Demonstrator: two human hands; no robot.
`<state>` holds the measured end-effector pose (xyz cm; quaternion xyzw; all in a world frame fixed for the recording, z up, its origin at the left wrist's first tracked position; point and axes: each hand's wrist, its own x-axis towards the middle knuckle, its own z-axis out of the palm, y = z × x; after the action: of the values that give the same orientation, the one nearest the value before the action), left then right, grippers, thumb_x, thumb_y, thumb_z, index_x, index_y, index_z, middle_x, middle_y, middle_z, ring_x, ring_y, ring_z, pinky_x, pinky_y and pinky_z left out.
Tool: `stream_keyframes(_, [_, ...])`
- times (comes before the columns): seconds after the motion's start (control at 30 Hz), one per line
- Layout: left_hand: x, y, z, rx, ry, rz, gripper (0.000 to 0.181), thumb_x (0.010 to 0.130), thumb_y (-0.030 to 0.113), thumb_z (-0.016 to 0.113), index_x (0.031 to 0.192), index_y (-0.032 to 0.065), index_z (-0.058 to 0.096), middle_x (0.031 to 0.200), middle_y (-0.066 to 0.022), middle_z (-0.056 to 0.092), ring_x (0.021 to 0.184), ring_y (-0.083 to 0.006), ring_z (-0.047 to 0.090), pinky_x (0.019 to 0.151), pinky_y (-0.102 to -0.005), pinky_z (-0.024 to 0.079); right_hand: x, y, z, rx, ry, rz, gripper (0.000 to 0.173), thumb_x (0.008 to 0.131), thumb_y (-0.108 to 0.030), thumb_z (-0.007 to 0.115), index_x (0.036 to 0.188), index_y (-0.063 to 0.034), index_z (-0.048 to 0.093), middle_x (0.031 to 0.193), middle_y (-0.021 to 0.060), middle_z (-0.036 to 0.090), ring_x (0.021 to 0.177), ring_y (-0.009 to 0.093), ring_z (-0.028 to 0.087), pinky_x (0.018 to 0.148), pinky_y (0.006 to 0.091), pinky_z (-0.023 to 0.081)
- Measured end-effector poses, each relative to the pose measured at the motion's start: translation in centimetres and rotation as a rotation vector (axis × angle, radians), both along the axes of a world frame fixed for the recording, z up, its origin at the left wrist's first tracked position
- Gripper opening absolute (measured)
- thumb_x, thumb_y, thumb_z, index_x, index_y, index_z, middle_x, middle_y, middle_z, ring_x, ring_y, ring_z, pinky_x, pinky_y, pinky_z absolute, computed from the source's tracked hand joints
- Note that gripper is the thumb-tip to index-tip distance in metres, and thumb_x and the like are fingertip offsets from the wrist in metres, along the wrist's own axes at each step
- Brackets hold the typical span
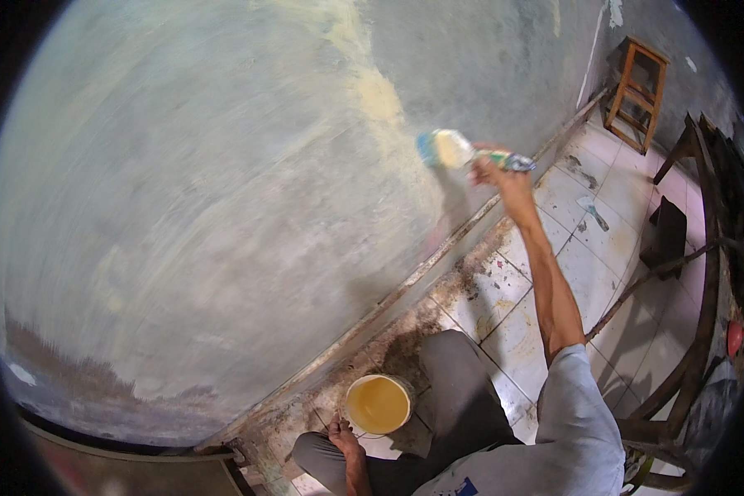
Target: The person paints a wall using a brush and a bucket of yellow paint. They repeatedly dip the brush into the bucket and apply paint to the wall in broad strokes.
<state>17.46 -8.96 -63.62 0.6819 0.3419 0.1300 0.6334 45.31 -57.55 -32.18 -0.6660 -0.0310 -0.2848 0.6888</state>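
Observation:
My right hand [493,170] is closed around the handle of a wide paintbrush [449,149], whose bristles carry pale yellow paint. The brush is blurred and held at or close to the grey wall [273,186], beside a yellow painted patch; whether it touches cannot be told. Low in the view, my left hand [344,434] rests by my bent knee at the near left side of a bucket [379,404] of yellow liquid. Its fingers are curled near the bucket's rim or wire handle; their exact hold is unclear.
A scraper [593,214] lies on the stained floor tiles [570,266]. A wooden stool [638,93] stands in the far corner. Dark wooden furniture [707,260] and a red object [735,338] are at the right. A ledge [403,288] runs along the wall's foot.

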Motion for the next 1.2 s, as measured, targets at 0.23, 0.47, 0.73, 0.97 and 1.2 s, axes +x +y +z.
stream_keyframes(0.23, [-0.3, 0.2, 0.1, -0.005, 0.010, 0.005, 0.033, 0.089, 0.004, 0.053, 0.120, 0.0018, 0.061, 0.085, 0.0005, 0.059, 0.071, -0.0088, 0.050, 0.062, -0.0248, 0.041, 2.0, -1.9, 1.8, 0.084, -0.169, -0.287, 0.031, 0.092, -0.019, 0.059, 0.119, -0.0016, 0.060, 0.088, 0.0089, 0.066, 0.074, 0.015, 0.065, 0.065, 0.0279, 0.056])
stream_keyframes(0.47, [0.0, -0.1, 0.3, -0.004, -0.024, 0.001, 0.032, 0.088, 0.004, 0.053, 0.119, 0.0001, 0.061, 0.081, 0.0021, 0.057, 0.068, -0.0074, 0.049, 0.060, -0.0235, 0.040, -1.0, 10.3, 1.2, -0.426, -0.472, -0.276, 0.023, 0.089, -0.018, 0.063, 0.110, -0.0070, 0.065, 0.093, 0.0142, 0.067, 0.081, 0.018, 0.067, 0.058, 0.0277, 0.056])
stream_keyframes(0.73, [-0.2, 0.4, 0.0, -0.030, 0.003, -0.026, 0.032, 0.087, 0.009, 0.058, 0.118, 0.0024, 0.062, 0.094, -0.0042, 0.064, 0.079, -0.0142, 0.057, 0.069, -0.0302, 0.046, -5.2, 15.2, 3.5, -0.147, -0.215, 0.234, 0.026, 0.089, -0.016, 0.062, 0.113, -0.0067, 0.063, 0.099, 0.0132, 0.066, 0.075, 0.017, 0.066, 0.057, 0.0269, 0.056])
stream_keyframes(0.97, [-0.2, 0.1, -0.6, -0.022, -0.064, 0.006, 0.028, 0.090, 0.008, 0.054, 0.116, 0.0009, 0.062, 0.079, 0.0034, 0.053, 0.066, -0.0068, 0.047, 0.058, -0.0228, 0.038, 1.0, 0.8, 6.6, 0.013, -0.182, -0.047, 0.029, 0.092, -0.018, 0.059, 0.116, -0.0025, 0.061, 0.090, 0.0087, 0.068, 0.074, 0.013, 0.066, 0.062, 0.0248, 0.056])
stream_keyframes(1.2, [-0.2, 0.5, -1.0, -0.020, -0.055, 0.013, 0.029, 0.089, 0.006, 0.053, 0.117, 0.0006, 0.061, 0.079, 0.0021, 0.055, 0.066, -0.0075, 0.047, 0.058, -0.0239, 0.039, 2.8, -0.6, 5.1, -0.163, -0.349, -0.323, 0.029, 0.091, -0.016, 0.061, 0.118, -0.0050, 0.062, 0.101, 0.0080, 0.066, 0.081, 0.014, 0.064, 0.066, 0.0263, 0.054])
